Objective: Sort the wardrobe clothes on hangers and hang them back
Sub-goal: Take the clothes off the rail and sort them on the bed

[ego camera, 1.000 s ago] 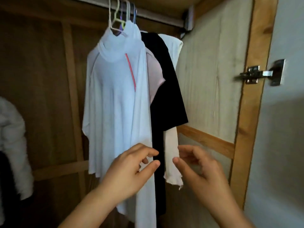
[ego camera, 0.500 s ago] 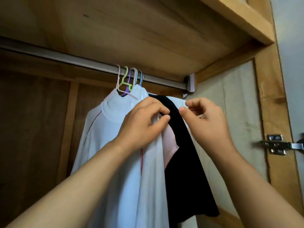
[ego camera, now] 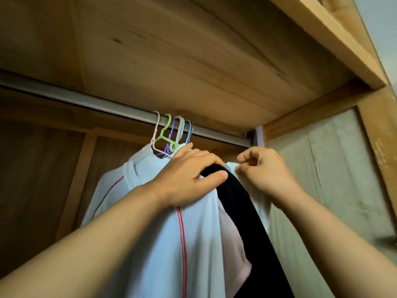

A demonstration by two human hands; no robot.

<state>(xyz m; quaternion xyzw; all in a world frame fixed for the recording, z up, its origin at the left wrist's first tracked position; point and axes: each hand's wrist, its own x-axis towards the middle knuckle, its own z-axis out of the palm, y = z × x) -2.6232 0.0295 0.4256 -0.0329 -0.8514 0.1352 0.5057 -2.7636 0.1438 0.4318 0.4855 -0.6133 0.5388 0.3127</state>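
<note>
Clothes bunched mid-frame on coloured hangers (ego camera: 169, 134), hooked over rail (ego camera: 90, 102) under wooden shelf (ego camera: 193, 57). Left hand (ego camera: 189, 177) spread flat over white shirt (ego camera: 154, 233) shoulder, thumb on black garment (ego camera: 247, 211), fingers straight. Right hand (ego camera: 264, 171) just right, fingers curled, pinching white top (ego camera: 233, 166) at collar. Pink garment (ego camera: 232, 244) between white and black.

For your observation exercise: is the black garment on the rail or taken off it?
On. The black garment hangs among the shirts below the rail; its hook is hidden by the left hand.
</note>
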